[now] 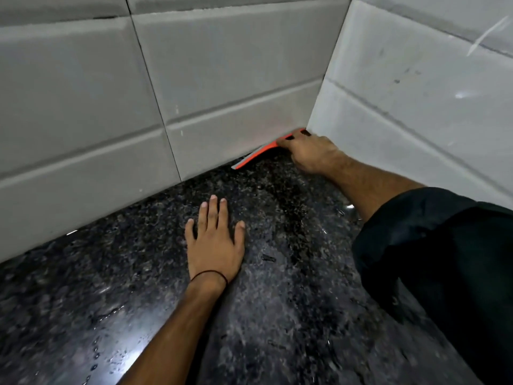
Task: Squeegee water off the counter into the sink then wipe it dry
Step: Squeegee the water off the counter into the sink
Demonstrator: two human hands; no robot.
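Observation:
A black speckled granite counter (116, 273) fills the lower view, wet with scattered drops and streaks. My right hand (311, 152) reaches into the far corner where the two tiled walls meet and grips an orange squeegee (258, 154). Its grey blade edge lies along the base of the back wall, on the counter. My left hand (215, 243) rests flat on the counter, palm down, fingers spread, holding nothing. A thin black band circles its wrist. The sink is out of view.
White tiled walls stand behind (222, 79) and to the right (416, 107), meeting in a corner just beyond the squeegee. My dark sleeve (444, 259) covers the counter's right side. Water drops (95, 354) glint near the front left.

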